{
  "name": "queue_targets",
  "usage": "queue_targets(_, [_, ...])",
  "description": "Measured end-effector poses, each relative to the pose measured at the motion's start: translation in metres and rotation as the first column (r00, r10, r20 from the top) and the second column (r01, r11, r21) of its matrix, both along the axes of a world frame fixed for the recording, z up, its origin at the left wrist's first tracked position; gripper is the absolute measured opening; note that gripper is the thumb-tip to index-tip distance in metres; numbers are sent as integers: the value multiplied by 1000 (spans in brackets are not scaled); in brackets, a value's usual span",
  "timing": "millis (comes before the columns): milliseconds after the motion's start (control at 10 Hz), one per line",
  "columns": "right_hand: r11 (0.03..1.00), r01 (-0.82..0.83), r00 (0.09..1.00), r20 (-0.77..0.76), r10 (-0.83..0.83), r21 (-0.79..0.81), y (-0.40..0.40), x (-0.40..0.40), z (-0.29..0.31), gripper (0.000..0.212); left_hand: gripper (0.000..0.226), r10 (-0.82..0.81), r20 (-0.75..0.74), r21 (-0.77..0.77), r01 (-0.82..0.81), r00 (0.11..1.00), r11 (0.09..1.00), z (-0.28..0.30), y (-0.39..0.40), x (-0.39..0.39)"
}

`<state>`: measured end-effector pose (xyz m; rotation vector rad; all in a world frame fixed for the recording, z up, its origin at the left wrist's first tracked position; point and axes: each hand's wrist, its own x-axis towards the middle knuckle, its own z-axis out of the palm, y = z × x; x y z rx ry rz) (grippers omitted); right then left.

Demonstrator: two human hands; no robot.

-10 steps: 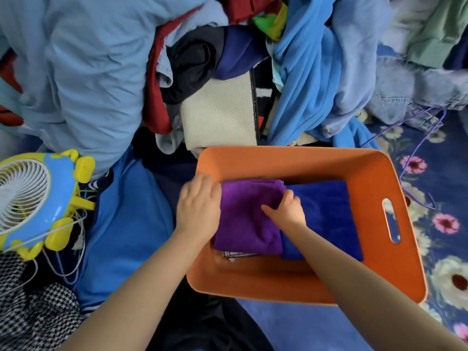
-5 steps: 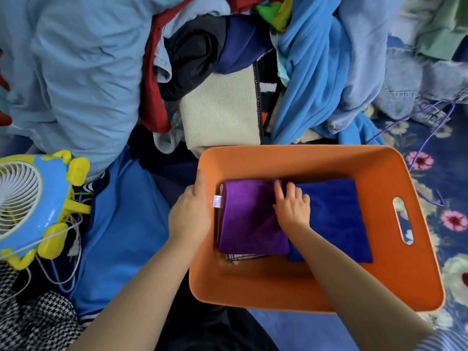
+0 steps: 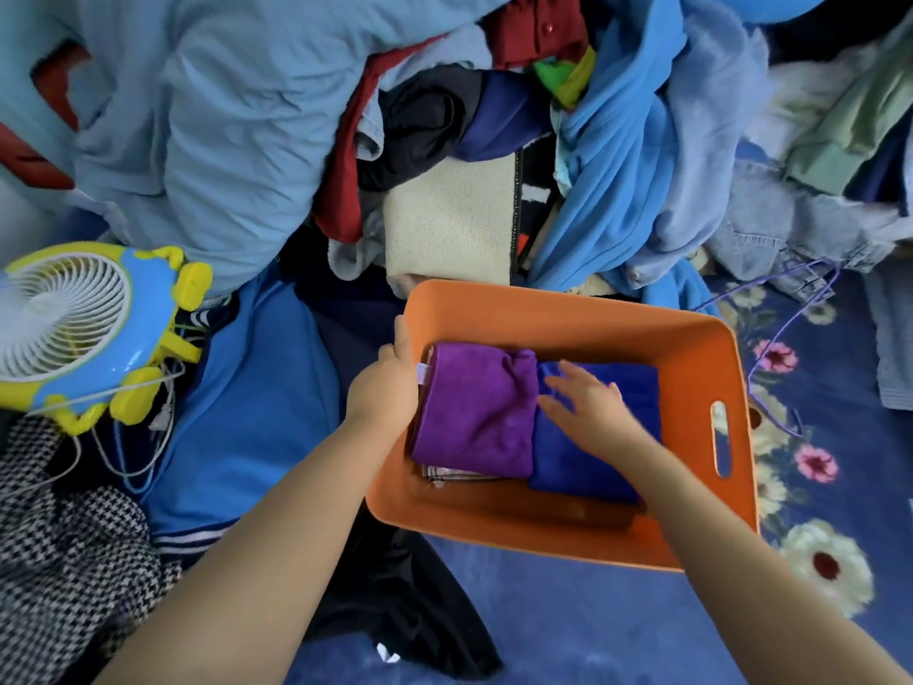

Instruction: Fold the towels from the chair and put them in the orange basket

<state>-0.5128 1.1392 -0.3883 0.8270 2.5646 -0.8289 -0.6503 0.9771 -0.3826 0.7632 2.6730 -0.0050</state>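
Observation:
The orange basket [image 3: 701, 348] sits on a blue floral cover. Inside it a folded purple towel [image 3: 477, 412] lies on the left, on top of a paler folded cloth whose edge shows below it. A folded dark blue towel [image 3: 627, 388] lies beside it on the right. My left hand [image 3: 388, 388] rests against the purple towel's left edge at the basket's left wall, fingers flat. My right hand [image 3: 588, 402] hovers over the seam between the two towels, fingers spread, holding nothing.
A big heap of clothes [image 3: 617, 140] is piled behind the basket, with a cream knitted piece [image 3: 444, 220] just beyond the rim. A blue and yellow toy fan [image 3: 74, 328] with cords lies at left. A checked cloth [image 3: 64, 536] and black garment [image 3: 395, 585] lie near me.
My right hand has lifted off the purple towel and shifted right with fingers spread. My left hand stays at the towel's left edge. The view has tilted a little.

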Motion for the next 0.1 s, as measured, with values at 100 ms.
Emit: queue_targets(100, [999, 5, 890, -456, 16, 46, 14, 13, 87, 33, 61, 0, -24, 25, 1, 1000, 1000, 2, -6, 8])
